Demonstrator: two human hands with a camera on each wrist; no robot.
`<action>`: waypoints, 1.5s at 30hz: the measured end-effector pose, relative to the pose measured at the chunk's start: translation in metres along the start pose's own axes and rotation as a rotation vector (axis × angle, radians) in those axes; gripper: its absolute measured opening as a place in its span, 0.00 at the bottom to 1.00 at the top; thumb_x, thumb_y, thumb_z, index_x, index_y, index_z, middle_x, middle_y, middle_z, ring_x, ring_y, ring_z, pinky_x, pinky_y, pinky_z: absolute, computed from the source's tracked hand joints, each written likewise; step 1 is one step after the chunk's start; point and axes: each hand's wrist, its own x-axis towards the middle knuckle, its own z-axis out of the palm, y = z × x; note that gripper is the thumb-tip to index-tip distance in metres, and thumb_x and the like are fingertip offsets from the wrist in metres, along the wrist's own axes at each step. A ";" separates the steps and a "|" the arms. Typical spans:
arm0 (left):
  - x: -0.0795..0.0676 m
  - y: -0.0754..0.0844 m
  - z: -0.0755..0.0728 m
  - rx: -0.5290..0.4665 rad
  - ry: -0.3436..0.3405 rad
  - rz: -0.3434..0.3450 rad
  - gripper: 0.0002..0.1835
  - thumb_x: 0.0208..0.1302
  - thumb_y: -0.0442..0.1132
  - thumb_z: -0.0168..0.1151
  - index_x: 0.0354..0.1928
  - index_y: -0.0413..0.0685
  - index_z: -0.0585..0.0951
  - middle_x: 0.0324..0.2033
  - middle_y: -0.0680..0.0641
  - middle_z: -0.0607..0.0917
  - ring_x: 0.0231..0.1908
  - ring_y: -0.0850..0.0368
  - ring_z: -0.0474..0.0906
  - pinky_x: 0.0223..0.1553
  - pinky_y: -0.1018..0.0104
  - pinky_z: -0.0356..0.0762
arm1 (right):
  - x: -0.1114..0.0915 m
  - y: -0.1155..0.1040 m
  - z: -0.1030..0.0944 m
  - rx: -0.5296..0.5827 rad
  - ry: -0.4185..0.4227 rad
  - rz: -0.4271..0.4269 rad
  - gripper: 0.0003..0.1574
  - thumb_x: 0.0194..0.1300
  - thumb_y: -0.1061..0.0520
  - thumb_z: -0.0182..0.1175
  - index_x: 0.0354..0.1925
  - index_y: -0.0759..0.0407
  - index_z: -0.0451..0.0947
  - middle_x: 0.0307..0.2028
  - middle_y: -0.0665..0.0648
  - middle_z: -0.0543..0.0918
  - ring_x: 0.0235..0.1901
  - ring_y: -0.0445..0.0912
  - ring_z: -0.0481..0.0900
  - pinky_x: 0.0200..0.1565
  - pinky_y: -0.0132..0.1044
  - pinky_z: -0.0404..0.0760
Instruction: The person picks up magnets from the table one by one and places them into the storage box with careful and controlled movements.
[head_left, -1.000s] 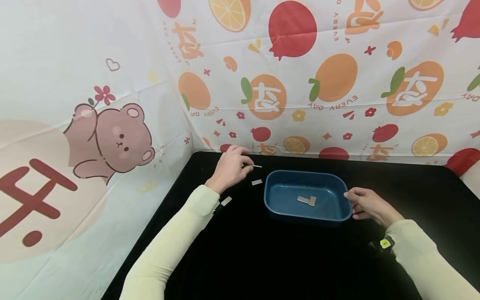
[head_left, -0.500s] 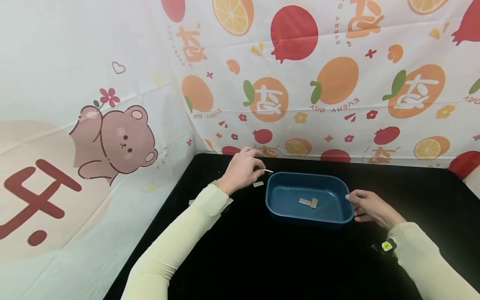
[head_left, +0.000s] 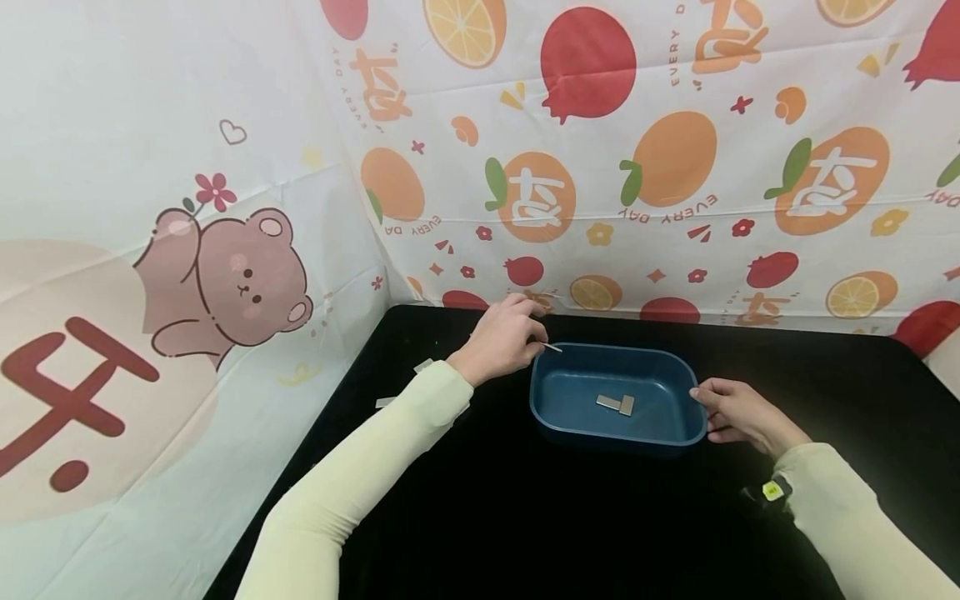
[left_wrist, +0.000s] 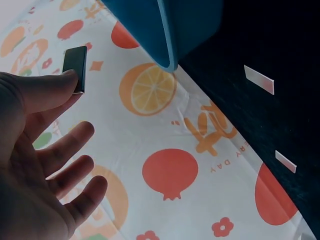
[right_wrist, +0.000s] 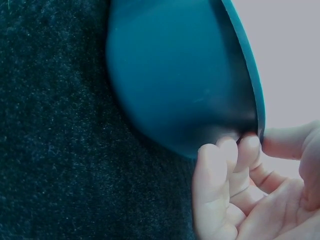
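Between the thumb and index finger of my left hand [head_left: 501, 342] is a small flat rectangular metal piece [left_wrist: 75, 69], its end over the left rim of a blue plastic basin [head_left: 660, 420]. The other left fingers spread loosely in the left wrist view. My right hand [head_left: 746, 415] pinches the basin's right rim, thumb on top and fingers against the outer wall [right_wrist: 175, 85]. Inside the basin, one silvery piece [head_left: 608, 402] lies touching another metal piece [head_left: 627, 405].
On the black table [head_left: 525, 517], left of the basin, lie one loose metal piece [head_left: 424, 365] and another pale piece [head_left: 386, 402], partly behind the left sleeve [head_left: 375, 458]. A fruit-printed cloth [head_left: 675, 250] hangs along the table's back edge.
Holding the metal piece, my left hand has moved right from the table to the basin's left rim. Its arm now covers pieces seen earlier. The right hand keeps its hold.
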 end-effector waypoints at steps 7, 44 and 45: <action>0.006 0.010 0.001 0.018 -0.040 0.018 0.06 0.57 0.46 0.62 0.33 0.60 0.86 0.52 0.51 0.78 0.56 0.55 0.66 0.48 0.57 0.72 | 0.000 0.000 0.002 0.002 0.003 0.007 0.21 0.66 0.41 0.48 0.39 0.58 0.70 0.25 0.52 0.75 0.25 0.43 0.78 0.33 0.38 0.82; 0.046 0.035 0.009 0.179 -0.256 0.100 0.07 0.59 0.47 0.59 0.35 0.62 0.85 0.48 0.55 0.78 0.55 0.56 0.64 0.53 0.56 0.68 | 0.000 0.000 -0.001 -0.013 0.002 -0.002 0.23 0.66 0.40 0.48 0.40 0.59 0.70 0.26 0.53 0.75 0.26 0.44 0.79 0.34 0.38 0.82; 0.046 0.035 0.009 0.183 -0.260 0.096 0.07 0.59 0.47 0.59 0.34 0.62 0.85 0.48 0.55 0.78 0.55 0.56 0.64 0.54 0.56 0.67 | 0.001 0.000 -0.001 -0.013 0.003 -0.002 0.23 0.66 0.40 0.48 0.40 0.59 0.70 0.26 0.53 0.75 0.26 0.44 0.79 0.34 0.38 0.82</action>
